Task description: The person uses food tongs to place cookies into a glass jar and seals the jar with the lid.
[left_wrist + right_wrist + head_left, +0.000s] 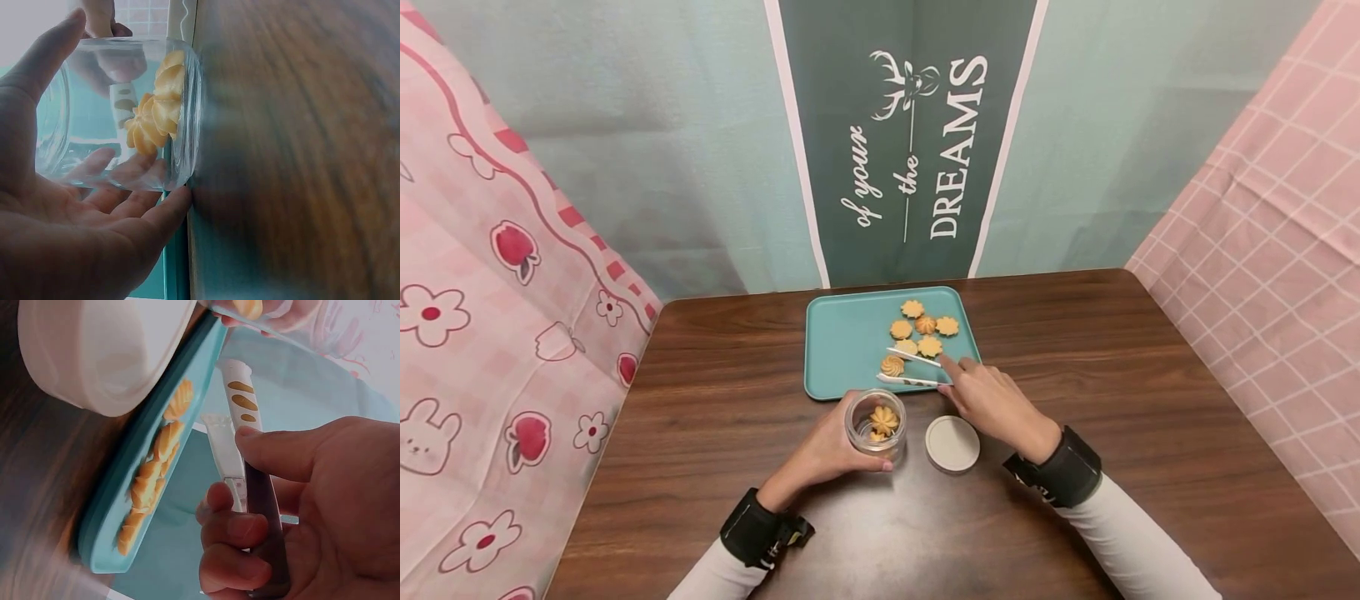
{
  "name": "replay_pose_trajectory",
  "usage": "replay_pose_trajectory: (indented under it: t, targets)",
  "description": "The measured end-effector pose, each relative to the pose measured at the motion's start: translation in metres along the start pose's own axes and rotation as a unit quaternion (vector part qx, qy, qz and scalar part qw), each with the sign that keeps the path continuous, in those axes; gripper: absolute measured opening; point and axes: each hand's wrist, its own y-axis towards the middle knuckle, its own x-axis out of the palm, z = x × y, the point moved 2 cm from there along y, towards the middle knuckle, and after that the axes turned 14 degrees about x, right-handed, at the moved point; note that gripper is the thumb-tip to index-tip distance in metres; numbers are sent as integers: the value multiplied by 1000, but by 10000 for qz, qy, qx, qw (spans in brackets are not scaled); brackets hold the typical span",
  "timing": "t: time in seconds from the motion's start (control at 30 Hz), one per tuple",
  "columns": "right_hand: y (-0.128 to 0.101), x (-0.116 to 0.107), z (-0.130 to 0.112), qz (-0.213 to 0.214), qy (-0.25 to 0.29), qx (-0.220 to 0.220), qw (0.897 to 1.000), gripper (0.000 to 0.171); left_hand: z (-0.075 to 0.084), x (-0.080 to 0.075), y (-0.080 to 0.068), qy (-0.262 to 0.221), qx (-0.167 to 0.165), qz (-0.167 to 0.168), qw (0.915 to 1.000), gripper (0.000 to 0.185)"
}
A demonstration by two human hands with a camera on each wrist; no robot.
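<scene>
Dark brown wood makes up the table [1150,400], which is walled in by hanging cloths: pink flowered fabric [482,333] on the left, pink checked fabric [1262,250] on the right, and a green banner [910,142] with white lettering behind. A teal tray [842,350] sits at the far middle with loose cookies [925,327] on it. The right hand [992,404] pinches white tongs [910,369] between thumb and curled fingers, their tips spread either side of one cookie [892,365] on the tray. The left hand [827,454] curls around a clear jar [876,423] just in front of the tray, cookies inside. A white lid [952,444] lies between the two hands.
</scene>
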Motion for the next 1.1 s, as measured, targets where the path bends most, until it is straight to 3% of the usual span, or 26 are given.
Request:
replay_pose_trajectory:
  t: [0.43, 0.83, 1.1]
  targets:
    - [2, 9, 7, -26, 112, -57, 9999, 42, 0, 0, 0, 36, -36, 1, 10000, 96]
    - [1, 12, 8, 276, 109, 4, 9996, 46, -1, 0, 1, 48, -7, -31, 10000, 98]
    - [2, 13, 11, 187, 220, 77, 9996, 46, 1, 0, 1, 46, -61, -9, 10000, 97]
